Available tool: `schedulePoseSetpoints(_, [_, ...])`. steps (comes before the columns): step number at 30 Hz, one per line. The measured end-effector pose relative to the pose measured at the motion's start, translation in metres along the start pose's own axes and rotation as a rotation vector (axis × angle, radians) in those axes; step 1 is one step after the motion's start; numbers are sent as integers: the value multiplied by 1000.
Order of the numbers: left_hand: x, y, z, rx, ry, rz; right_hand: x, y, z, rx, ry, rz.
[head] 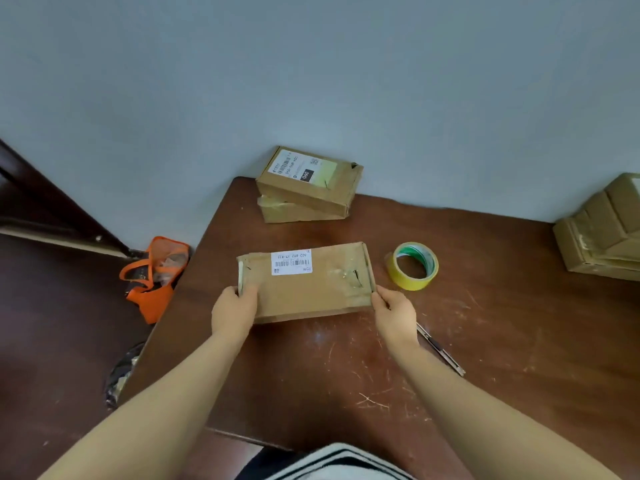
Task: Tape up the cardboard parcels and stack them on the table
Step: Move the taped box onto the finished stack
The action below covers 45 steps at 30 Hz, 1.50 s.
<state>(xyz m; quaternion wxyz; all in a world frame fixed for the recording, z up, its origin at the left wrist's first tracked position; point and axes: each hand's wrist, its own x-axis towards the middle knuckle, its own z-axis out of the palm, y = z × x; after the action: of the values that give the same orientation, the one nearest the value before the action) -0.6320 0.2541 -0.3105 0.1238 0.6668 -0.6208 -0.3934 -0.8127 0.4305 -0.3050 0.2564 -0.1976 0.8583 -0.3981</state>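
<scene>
Bare forearms [166, 386], black-and-white striped garment [341, 460]

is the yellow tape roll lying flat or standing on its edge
Lying flat: the yellow tape roll rests on one side on the table, its hole facing up with the brown surface showing through it.

I've got open table [346, 375] near me and far right of the tape roll [412, 266], but two stacked parcels [306, 187] block the far edge.
</scene>
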Motion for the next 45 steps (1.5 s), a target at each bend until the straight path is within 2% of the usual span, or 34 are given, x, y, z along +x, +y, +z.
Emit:
schedulePoseSetpoints(7, [-31, -33, 11, 233, -85, -82, -17, 42, -3, -112, -143, -12])
schedulePoseSetpoints(9, [-37, -29, 14, 274, -7, -73, -17, 45, -5, -130, -170, -7])
schedulePoseSetpoints(10, [-40, -24, 15, 300, 77, -18, -16, 44, -6, -119, -153, 3])
schedulePoseSetpoints(12, [-46, -11, 21, 348, 182, 204, -13, 41, -9, -77, -78, -9])
schedulePoseSetpoints(14, [-51, 4, 32, 328, 89, 415, -10, 37, -10, -55, -32, -54])
schedulePoseSetpoints(17, [-55, 22, 57, 273, -175, 647, -5, 31, -10, -51, -55, -104])
schedulePoseSetpoints(19, [-56, 32, 72, 296, -318, 733, -3, 31, -9, -59, -78, -108])
schedulePoseSetpoints(21, [-54, 39, 83, 307, -392, 762, -2, 32, -7, -80, -86, -105])
schedulePoseSetpoints(32, [-38, 59, 99, 347, -444, 874, 2, 33, 1, -81, -62, -94])
schedulePoseSetpoints(39, [-26, 66, 92, 361, -616, 880, 2, 32, 3, -81, -57, -63])
schedulePoseSetpoints(45, [-25, 70, 92, 389, -591, 938, 2, 30, 7, -61, -49, 14])
